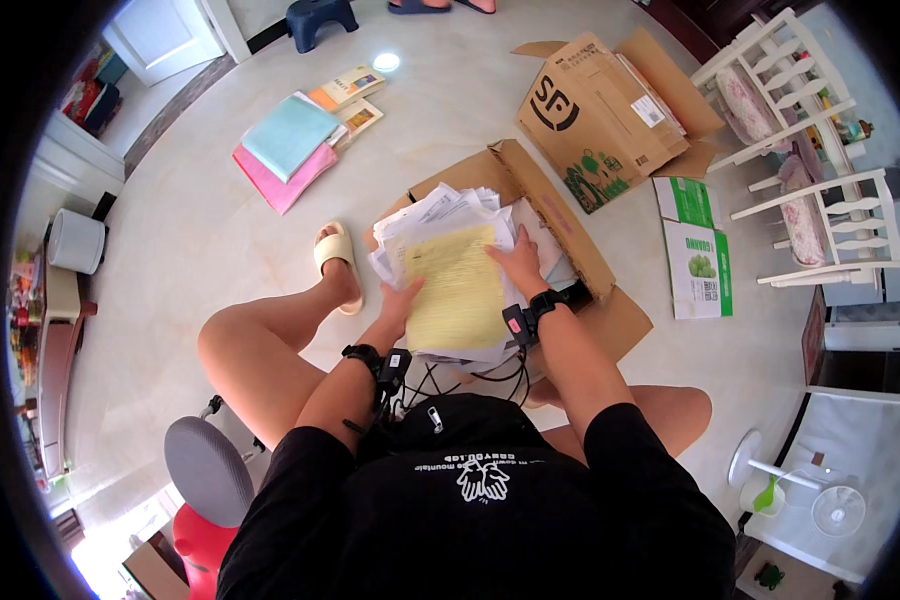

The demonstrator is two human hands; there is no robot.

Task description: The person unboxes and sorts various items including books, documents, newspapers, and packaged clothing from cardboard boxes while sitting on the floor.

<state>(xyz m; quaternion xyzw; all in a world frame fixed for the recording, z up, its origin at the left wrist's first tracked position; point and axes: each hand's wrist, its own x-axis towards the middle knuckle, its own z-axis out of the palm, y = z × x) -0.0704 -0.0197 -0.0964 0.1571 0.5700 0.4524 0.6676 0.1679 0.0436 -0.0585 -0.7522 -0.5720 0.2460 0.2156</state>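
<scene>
A thick stack of loose papers (450,210) is between my two hands, with a yellow sheet covered in writing (457,292) on top. My left hand (401,304) grips the stack's left edge, thumb over the yellow sheet. On the opposite side my right hand (519,262) holds the right edge, its thumb on the paper too. Beneath and behind the stack stands an opened cardboard box (592,259), flaps spread outward. White and grey items (544,240) show inside it beside my right hand; the stack hides the rest of the interior.
A large SF carton (592,120) stands open beyond the box. Flattened green-and-white cardboard (695,247) lies to its right. Blue and pink folders (289,139) and books (349,86) lie on the floor at upper left. White chairs (832,217) stand at right. Cables (487,375) hang between my wrists.
</scene>
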